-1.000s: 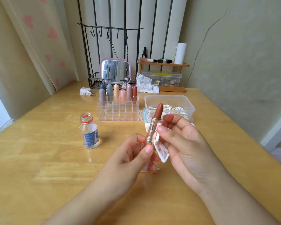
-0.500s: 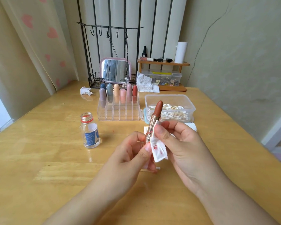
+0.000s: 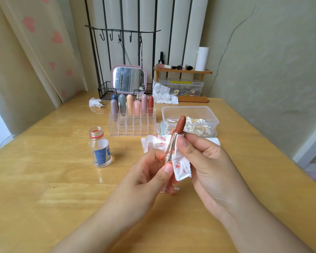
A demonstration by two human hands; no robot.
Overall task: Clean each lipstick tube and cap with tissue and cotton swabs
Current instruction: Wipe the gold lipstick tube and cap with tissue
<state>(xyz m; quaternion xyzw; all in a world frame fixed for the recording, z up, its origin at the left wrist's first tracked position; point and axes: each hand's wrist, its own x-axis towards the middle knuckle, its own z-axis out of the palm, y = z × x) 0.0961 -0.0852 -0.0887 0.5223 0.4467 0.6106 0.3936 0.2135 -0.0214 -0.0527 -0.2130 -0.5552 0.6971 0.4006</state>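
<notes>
Item, far left: a crumpled tissue scrap (image 3: 95,102) on the wooden table (image 3: 44,179). Item: a small clear bottle (image 3: 100,147), uncapped, blue label, standing well left of the hands. Item: a clear organiser (image 3: 132,123) with seven capped lipsticks (image 3: 133,105) upright in its back rows. Item: left hand (image 3: 144,177), fingers curled round the base of the open lipstick (image 3: 173,141), thumb tip pressed at its lower end. Item: the lipstick itself, held above the table centre, tilted slightly right; rose-gold metal tube with a red smear near its base, brown-red bullet fully extended. Item: a white tissue (image 3: 181,167), streaked red, wrapped behind and beside the tube. Item: right hand (image 3: 208,161), thumb and fingers pinching the tissue against the tube. Item, right: a clear box (image 3: 190,111) of cotton swabs (image 3: 190,126). Handling note: wiping likely goes best with a clean patch of tissue, stroking along the metal and staying clear of the soft bullet, while the left hand turns the tube.
</notes>
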